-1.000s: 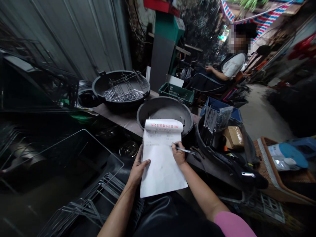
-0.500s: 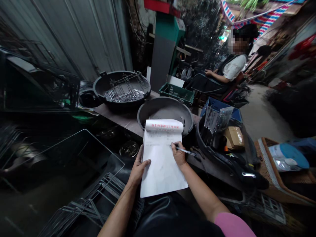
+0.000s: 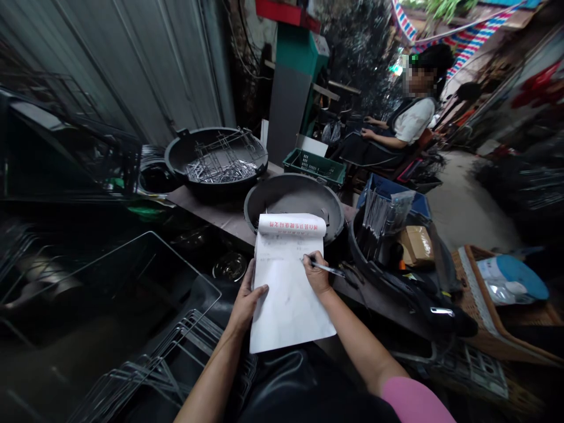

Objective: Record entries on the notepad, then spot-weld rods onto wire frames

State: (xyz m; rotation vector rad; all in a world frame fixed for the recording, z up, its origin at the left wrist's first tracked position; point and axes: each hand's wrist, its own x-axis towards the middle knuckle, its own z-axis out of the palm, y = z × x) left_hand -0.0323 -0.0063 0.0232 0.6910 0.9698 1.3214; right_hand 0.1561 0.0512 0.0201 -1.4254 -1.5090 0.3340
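A white paper pad [image 3: 288, 311] lies over my lap, its top sheet rolled back to show a line of red printed characters. My left hand [image 3: 247, 296] grips the pad's left edge, thumb on top and fingers partly hidden beneath. In my right hand [image 3: 316, 273] a pen [image 3: 328, 269] is pinched, its tip at the paper near faint handwriting in the upper part of the sheet. Just beyond the pad stands a round dark basin [image 3: 295, 191] with a few small pieces in it.
Another basin [image 3: 215, 155] holds thin metal wire pieces. A green crate [image 3: 314, 167] stands behind. To the right are a tub [image 3: 359, 235] of rods and a wicker basket [image 3: 480, 299]. Wire frames [image 3: 176, 346] lie at lower left. A seated person [image 3: 409, 123] is at the back right.
My right hand and the pen have shifted very slightly left along the paper. The seated person's hands have moved a little apart. My left hand stays on the pad.
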